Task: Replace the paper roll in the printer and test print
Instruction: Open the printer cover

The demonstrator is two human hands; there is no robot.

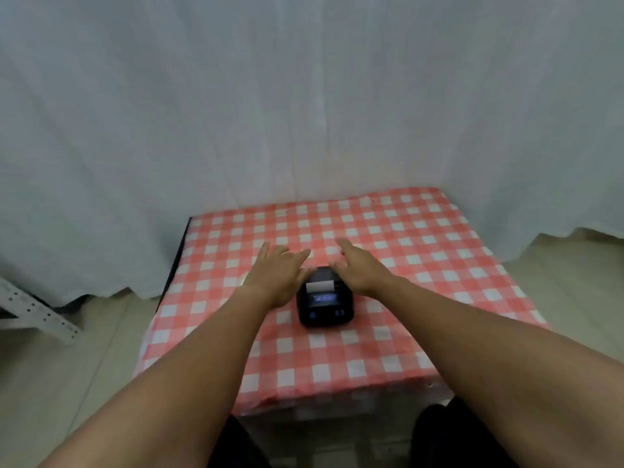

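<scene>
On the red-and-white checked tablecloth (371,349), I flank the small black plastic printer (325,300): left hand (275,275) and right hand (359,268), fingers spread and empty, probably to grip its sides.

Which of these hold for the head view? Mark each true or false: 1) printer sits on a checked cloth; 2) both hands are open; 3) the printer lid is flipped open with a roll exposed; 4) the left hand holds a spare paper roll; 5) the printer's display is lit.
1) True. The printer sits on the red and white checked cloth.
2) True. The left hand and right hand are spread open, one on each side of the printer's far end.
3) False. The lid looks closed; only a white strip of paper shows at the top slot.
4) False. The left hand holds nothing, and no spare roll is clearly visible.
5) True. The small display glows blue.
</scene>
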